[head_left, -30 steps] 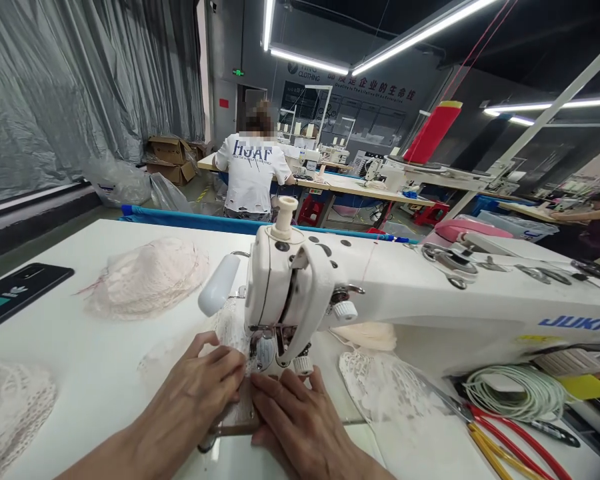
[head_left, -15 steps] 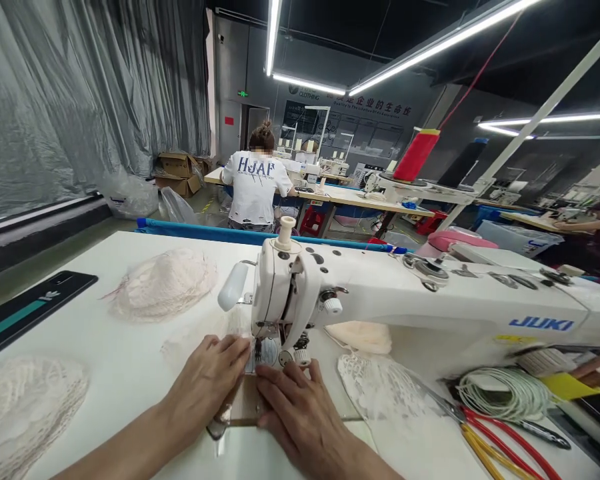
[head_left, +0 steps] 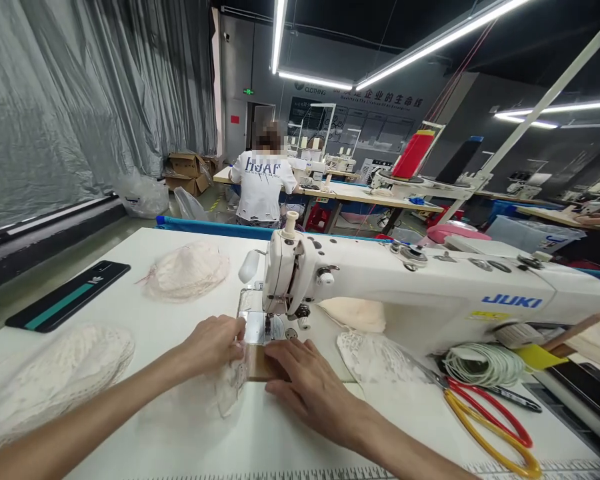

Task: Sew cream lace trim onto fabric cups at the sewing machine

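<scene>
My left hand point(head_left: 213, 343) is closed, pinching a sheer white lace piece point(head_left: 233, 390) that hangs below its fingers, left of the needle area. My right hand point(head_left: 313, 383) lies with fingers stretched out on the machine bed, its fingertips beside a brown strip point(head_left: 259, 363) just in front of the presser foot point(head_left: 267, 325). I see nothing gripped in it. Above both hands stands the white sewing machine point(head_left: 360, 273). To the right of the needle, a lace piece point(head_left: 367, 357) rests on the bed, with a cream fabric piece point(head_left: 355, 313) behind it.
Stacked lace pieces point(head_left: 187, 270) and another lace pile point(head_left: 75, 367) lie at left, near a black-and-teal case point(head_left: 70, 297). Scissors point(head_left: 490, 417) and a coil of pale cord point(head_left: 485, 365) are at right. A ruler edge point(head_left: 420, 470) runs along the front. Ahead, a person point(head_left: 263, 180) sits at another table.
My left hand has lifted and drawn the lace leftward out from the presser foot. My right hand stays near the foot, fingers on the bed. The camera view has shifted somewhat.
</scene>
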### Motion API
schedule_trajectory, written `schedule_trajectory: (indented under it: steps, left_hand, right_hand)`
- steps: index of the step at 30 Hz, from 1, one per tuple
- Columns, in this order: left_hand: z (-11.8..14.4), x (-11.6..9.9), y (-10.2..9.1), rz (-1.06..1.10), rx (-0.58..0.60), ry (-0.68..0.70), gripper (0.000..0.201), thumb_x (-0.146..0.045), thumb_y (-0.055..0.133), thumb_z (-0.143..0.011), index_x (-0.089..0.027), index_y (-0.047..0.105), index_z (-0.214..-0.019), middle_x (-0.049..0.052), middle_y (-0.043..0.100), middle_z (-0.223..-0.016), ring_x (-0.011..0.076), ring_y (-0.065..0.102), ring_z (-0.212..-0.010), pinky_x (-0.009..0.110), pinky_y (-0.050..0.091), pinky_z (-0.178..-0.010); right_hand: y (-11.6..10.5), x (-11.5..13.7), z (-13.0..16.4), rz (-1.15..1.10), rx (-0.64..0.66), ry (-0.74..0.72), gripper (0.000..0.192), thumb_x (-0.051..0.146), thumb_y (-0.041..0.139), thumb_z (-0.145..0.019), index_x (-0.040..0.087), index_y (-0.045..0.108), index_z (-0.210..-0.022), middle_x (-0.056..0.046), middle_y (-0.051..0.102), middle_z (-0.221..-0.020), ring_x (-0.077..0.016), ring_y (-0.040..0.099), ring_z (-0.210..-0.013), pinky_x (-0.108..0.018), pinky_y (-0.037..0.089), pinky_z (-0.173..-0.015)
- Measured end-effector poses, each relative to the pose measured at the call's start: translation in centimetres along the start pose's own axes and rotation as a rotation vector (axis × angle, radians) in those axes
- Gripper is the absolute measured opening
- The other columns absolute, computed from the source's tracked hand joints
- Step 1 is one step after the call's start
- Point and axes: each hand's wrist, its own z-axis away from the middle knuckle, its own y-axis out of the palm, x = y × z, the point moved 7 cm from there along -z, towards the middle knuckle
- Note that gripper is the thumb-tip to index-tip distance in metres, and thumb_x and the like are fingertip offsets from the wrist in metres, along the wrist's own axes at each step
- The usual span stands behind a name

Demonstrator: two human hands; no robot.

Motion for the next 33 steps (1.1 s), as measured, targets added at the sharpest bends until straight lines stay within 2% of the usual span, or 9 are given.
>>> schedule_trajectory:
  steps: [4, 6, 9, 14, 18, 24, 28, 30, 33]
  left_hand:
    - [3.2, -1.0, 0.4, 0.156, 0.059, -0.040, 0.017, -0.032, 0.047, -0.079, -0.019, 0.050, -0.070, -0.002, 0.052, -0.064, 0.0164, 0.051, -0.060, 0.022, 0.031, -0.050]
    - [5.4, -1.4, 0.1, 0.304, 0.087, -0.086, 0.023, -0.040, 0.044, -0.082, -0.020, 0.046, -0.072, -0.004, 0.048, -0.065, 0.0139, 0.046, -0.060, 0.021, 0.032, -0.050]
    - [8.7, -1.6, -0.3, 0.551, 0.143, -0.192, 0.027, -0.045, 0.050, -0.078, -0.020, 0.043, -0.071, -0.006, 0.036, -0.063, 0.0121, 0.035, -0.059, 0.020, 0.026, -0.051]
    - [12.6, -3.0, 0.2, 0.885, 0.260, -0.185, 0.028, -0.043, 0.063, -0.071, -0.017, 0.053, -0.073, -0.005, 0.042, -0.064, 0.0127, 0.035, -0.064, 0.021, 0.025, -0.055]
    - [14.7, -4.3, 1.2, 1.061, 0.352, -0.149, 0.028, -0.041, 0.068, -0.070, -0.014, 0.057, -0.071, -0.004, 0.048, -0.064, 0.0118, 0.036, -0.064, 0.020, 0.026, -0.057]
    - [16.8, -3.8, 1.8, 1.173, 0.302, -0.190, 0.030, -0.040, 0.071, -0.069, -0.017, 0.053, -0.066, -0.006, 0.047, -0.058, 0.0100, 0.035, -0.058, 0.019, 0.026, -0.055]
    - [17.0, -3.2, 1.7, 1.185, 0.269, -0.235, 0.030, -0.039, 0.075, -0.065, -0.016, 0.056, -0.069, -0.005, 0.051, -0.057, 0.0102, 0.039, -0.057, 0.020, 0.029, -0.056]
    - [16.5, -3.1, 0.5, 1.160, 0.224, -0.206, 0.030, -0.040, 0.076, -0.064, -0.016, 0.058, -0.068, -0.005, 0.054, -0.058, 0.0104, 0.041, -0.058, 0.020, 0.031, -0.057]
    - [15.1, -3.1, -2.7, 1.074, 0.137, -0.092, 0.030, -0.044, 0.073, -0.068, -0.016, 0.060, -0.068, -0.003, 0.059, -0.061, 0.0114, 0.046, -0.062, 0.021, 0.033, -0.061]
  right_hand:
    - [1.0, 1.5, 0.1, -0.376, -0.020, 0.123, 0.057, 0.021, 0.071, -0.070, 0.018, 0.041, -0.118, -0.006, 0.056, -0.104, -0.0188, 0.053, -0.095, -0.030, 0.043, -0.081]
    - [1.7, 2.8, 0.1, -0.540, 0.006, 0.133, 0.049, 0.019, 0.070, -0.068, 0.017, 0.045, -0.110, -0.002, 0.056, -0.094, -0.0156, 0.052, -0.085, -0.026, 0.043, -0.074]
    - [2.6, 4.6, 0.4, -0.754, 0.101, 0.155, 0.010, 0.017, 0.061, -0.073, 0.015, 0.052, -0.077, 0.005, 0.046, -0.067, -0.0090, 0.043, -0.063, -0.020, 0.036, -0.059]
    - [3.5, 6.7, 2.5, -1.084, 0.390, 0.216, 0.031, 0.041, 0.066, -0.074, 0.012, 0.057, -0.070, 0.003, 0.048, -0.061, -0.0080, 0.042, -0.058, -0.020, 0.034, -0.054]
    - [3.1, 7.7, 4.2, -1.119, 0.489, 0.180, 0.043, 0.053, 0.063, -0.075, 0.010, 0.062, -0.075, 0.002, 0.051, -0.062, -0.0087, 0.045, -0.060, -0.021, 0.038, -0.059]
    - [4.1, 8.7, 6.5, -1.147, 0.537, 0.250, 0.046, 0.052, 0.077, -0.055, 0.012, 0.062, -0.072, 0.001, 0.059, -0.068, -0.0101, 0.054, -0.064, -0.023, 0.042, -0.065]
    - [5.2, 9.0, 7.3, -1.119, 0.565, 0.261, 0.044, 0.051, 0.075, -0.058, 0.012, 0.061, -0.073, 0.002, 0.058, -0.063, -0.0103, 0.053, -0.060, -0.022, 0.041, -0.059]
    - [4.0, 8.8, 6.6, -1.018, 0.515, 0.228, 0.039, 0.048, 0.074, -0.063, 0.011, 0.062, -0.074, 0.003, 0.056, -0.061, -0.0089, 0.050, -0.057, -0.021, 0.039, -0.057]
    - [-0.6, 8.6, 4.5, -0.683, 0.329, 0.066, 0.022, 0.033, 0.069, -0.075, 0.012, 0.064, -0.075, 0.002, 0.056, -0.065, -0.0090, 0.049, -0.060, -0.020, 0.037, -0.058]
